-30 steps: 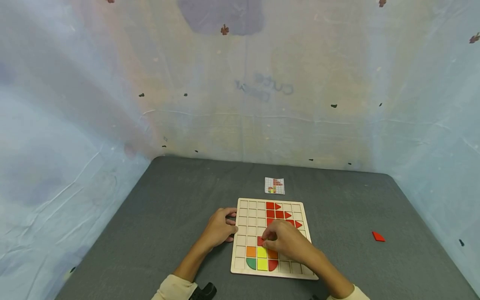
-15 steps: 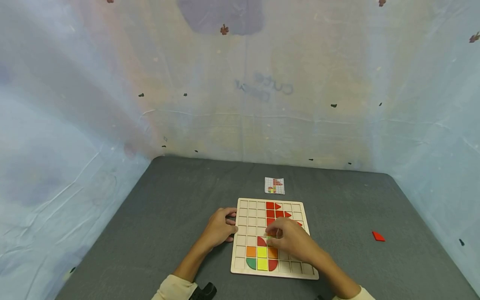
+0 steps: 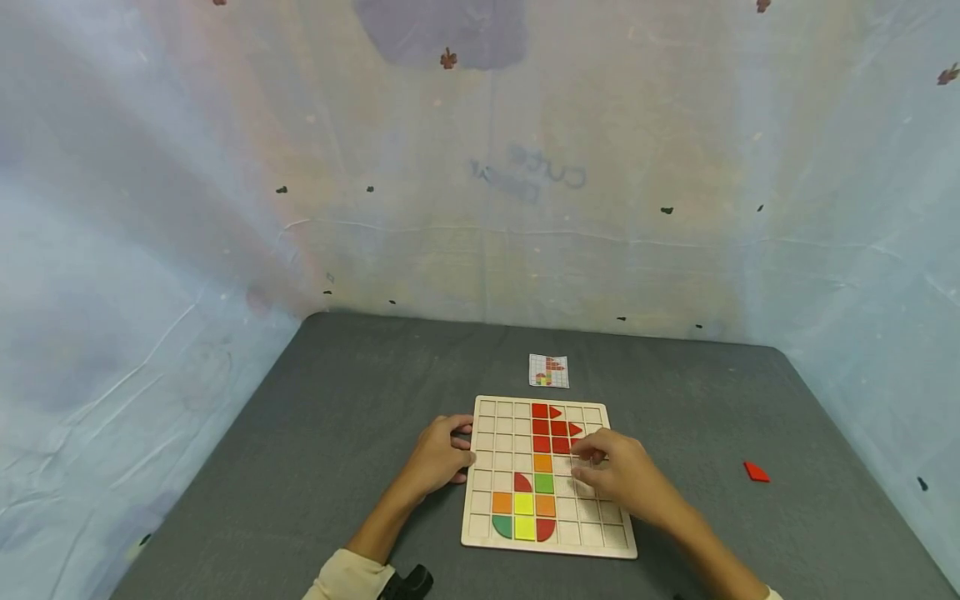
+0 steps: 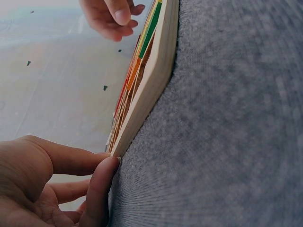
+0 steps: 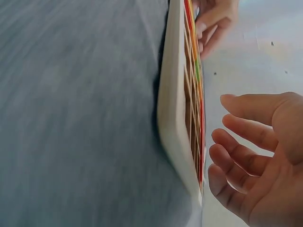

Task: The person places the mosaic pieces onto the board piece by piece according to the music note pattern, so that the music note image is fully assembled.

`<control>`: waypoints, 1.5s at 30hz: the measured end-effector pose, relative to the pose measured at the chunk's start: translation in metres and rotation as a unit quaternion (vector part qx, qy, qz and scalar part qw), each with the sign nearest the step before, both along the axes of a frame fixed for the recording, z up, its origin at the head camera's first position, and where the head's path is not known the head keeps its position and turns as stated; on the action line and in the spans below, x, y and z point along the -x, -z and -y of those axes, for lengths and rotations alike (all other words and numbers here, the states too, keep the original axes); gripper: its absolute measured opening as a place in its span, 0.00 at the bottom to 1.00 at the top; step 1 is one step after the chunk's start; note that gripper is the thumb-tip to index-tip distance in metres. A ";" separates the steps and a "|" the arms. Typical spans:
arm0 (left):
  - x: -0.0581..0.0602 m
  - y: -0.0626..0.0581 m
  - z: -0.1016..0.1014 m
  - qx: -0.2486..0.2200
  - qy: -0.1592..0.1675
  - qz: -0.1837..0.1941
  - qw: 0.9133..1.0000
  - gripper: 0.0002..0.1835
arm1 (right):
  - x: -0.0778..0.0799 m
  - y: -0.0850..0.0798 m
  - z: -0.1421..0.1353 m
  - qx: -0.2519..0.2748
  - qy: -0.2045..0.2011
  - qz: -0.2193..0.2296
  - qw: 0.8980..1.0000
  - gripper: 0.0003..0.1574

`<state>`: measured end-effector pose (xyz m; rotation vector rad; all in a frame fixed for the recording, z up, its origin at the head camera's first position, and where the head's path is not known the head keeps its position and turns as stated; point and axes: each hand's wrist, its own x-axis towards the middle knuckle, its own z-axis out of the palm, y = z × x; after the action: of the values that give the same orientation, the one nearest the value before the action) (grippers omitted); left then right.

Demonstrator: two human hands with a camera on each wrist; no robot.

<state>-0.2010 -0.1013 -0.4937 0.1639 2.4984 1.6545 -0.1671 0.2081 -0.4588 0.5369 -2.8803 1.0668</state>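
A wooden grid board (image 3: 495,425) lies flat on the dark table. Coloured tiles fill some of its squares: several red square tiles (image 3: 541,427), red triangles, orange, yellow and green squares, and rounded tiles such as the red quarter-circle tile (image 3: 522,482). At the board's left edge, my left hand (image 3: 437,454) holds the rim with thumb and index finger; the left wrist view shows their tips meeting at the wood. My right hand (image 3: 626,475) hovers above the right part of the board, fingers apart and loosely bent, nothing between them. It hides some squares and part of the third red row.
Behind the board lies a small printed card (image 3: 549,371) with a coloured grid pattern. A loose red quarter-circle tile (image 3: 757,472) rests on the table (image 3: 697,400) to the right. Pale sheeting (image 3: 480,167) hangs behind and beside the table.
My right hand has lifted off the tiles in the middle of the board and moved right, uncovering the orange and green squares. The left hand stays at the board's edge.
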 end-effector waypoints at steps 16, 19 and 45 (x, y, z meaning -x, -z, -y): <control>-0.002 -0.001 0.000 0.006 -0.003 0.004 1.000 0.32 | -0.009 -0.002 -0.063 -0.032 0.095 0.011 0.995 0.16; -0.002 -0.001 0.000 0.007 -0.003 0.007 1.000 0.32 | -0.013 -0.002 -0.074 -0.040 0.107 0.007 0.993 0.18; -0.001 -0.001 -0.001 0.008 -0.006 0.001 1.000 0.32 | -0.025 -0.006 -0.190 -0.120 0.197 -0.011 0.973 0.27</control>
<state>-0.1995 -0.1003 -0.4928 0.1457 2.5154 1.6369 -0.1417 0.3977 -0.4524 -0.0275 -2.9331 0.6561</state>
